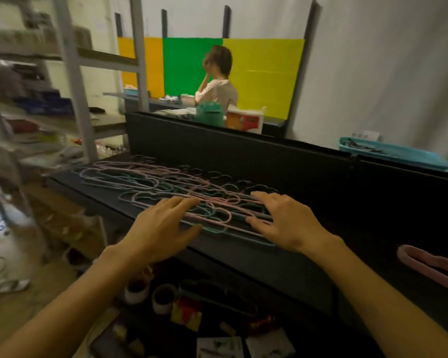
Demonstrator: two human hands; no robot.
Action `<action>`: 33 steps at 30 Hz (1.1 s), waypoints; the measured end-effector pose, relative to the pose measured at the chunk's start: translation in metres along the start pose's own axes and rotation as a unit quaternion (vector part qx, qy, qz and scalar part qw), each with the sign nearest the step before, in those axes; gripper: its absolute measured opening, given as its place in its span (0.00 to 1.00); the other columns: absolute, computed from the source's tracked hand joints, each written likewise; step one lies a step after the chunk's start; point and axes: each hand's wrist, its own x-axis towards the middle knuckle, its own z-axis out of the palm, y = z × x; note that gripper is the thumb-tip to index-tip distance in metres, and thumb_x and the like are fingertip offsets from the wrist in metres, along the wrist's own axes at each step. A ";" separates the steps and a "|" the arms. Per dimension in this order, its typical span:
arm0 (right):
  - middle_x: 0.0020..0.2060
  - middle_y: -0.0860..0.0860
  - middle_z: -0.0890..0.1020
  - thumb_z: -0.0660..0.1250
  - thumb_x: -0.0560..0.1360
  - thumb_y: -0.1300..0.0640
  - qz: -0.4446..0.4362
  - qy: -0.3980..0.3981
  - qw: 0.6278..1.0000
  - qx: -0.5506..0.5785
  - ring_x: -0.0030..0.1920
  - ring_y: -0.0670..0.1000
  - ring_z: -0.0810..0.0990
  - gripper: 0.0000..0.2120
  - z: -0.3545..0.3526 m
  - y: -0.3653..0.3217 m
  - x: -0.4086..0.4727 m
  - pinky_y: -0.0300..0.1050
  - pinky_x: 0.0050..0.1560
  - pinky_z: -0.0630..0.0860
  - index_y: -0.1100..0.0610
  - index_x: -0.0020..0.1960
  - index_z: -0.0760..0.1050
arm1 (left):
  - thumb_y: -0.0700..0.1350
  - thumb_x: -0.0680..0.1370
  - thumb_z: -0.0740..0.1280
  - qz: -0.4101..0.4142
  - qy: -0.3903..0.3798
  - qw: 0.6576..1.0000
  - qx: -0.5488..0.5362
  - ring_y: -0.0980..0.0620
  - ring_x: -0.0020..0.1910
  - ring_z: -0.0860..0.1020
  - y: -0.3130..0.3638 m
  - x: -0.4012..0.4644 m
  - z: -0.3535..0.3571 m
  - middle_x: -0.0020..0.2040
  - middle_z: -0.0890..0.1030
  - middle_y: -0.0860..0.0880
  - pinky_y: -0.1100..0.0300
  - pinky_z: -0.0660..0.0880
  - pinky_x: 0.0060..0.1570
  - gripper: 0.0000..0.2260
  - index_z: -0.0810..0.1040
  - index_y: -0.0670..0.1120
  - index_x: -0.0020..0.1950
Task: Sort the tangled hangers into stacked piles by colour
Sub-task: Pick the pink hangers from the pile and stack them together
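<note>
A tangled spread of thin hangers (150, 177) in pink, teal, pale blue and black lies across the dark table (321, 202), running from the far left to the near edge. My left hand (163, 226) rests flat on the near end of the tangle, fingers straight and spread. My right hand (282, 218) lies on the tangle beside it, fingers extended over pink and teal hangers. Neither hand grips anything. A separate stack of pink hangers (432, 267) lies at the table's right edge, apart from both hands.
A dark upright panel (230, 146) borders the table's far side. Metal shelving (70, 73) stands at the left. A blue tray (396, 153) sits at the back right. A person (217, 83) sits beyond the panel. Tape rolls (163, 298) and clutter lie below the table's near edge.
</note>
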 end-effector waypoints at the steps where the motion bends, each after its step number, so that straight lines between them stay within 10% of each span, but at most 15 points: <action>1: 0.70 0.50 0.70 0.58 0.77 0.36 -0.006 -0.005 1.000 0.001 0.67 0.53 0.70 0.32 0.005 -0.019 0.011 0.51 0.63 0.73 0.46 0.77 0.54 | 0.61 0.77 0.61 -0.007 -0.003 1.000 0.004 0.53 0.66 0.68 -0.020 -0.007 -0.006 0.70 0.68 0.56 0.57 0.70 0.58 0.26 0.61 0.57 0.73; 13: 0.73 0.48 0.67 0.62 0.74 0.34 0.040 -0.076 0.996 -0.026 0.69 0.52 0.69 0.36 0.035 -0.098 0.093 0.51 0.64 0.71 0.43 0.77 0.53 | 0.61 0.77 0.60 -0.027 -0.038 0.999 -0.002 0.52 0.64 0.69 -0.175 -0.017 -0.018 0.67 0.70 0.55 0.56 0.72 0.56 0.25 0.61 0.57 0.72; 22: 0.76 0.47 0.60 0.72 0.64 0.33 0.167 -0.181 0.969 0.005 0.74 0.51 0.62 0.50 0.058 -0.046 0.103 0.51 0.71 0.63 0.42 0.77 0.49 | 0.60 0.77 0.62 0.058 -0.109 0.990 -0.062 0.53 0.68 0.66 -0.189 0.057 0.027 0.71 0.65 0.55 0.57 0.68 0.63 0.27 0.59 0.57 0.74; 33: 0.71 0.46 0.68 0.77 0.65 0.42 0.235 -0.166 0.956 0.049 0.69 0.48 0.68 0.43 0.061 -0.045 0.110 0.47 0.70 0.67 0.46 0.75 0.61 | 0.63 0.73 0.65 0.153 -0.206 0.963 -0.085 0.52 0.70 0.62 -0.205 0.105 0.058 0.73 0.62 0.54 0.55 0.63 0.69 0.32 0.57 0.58 0.74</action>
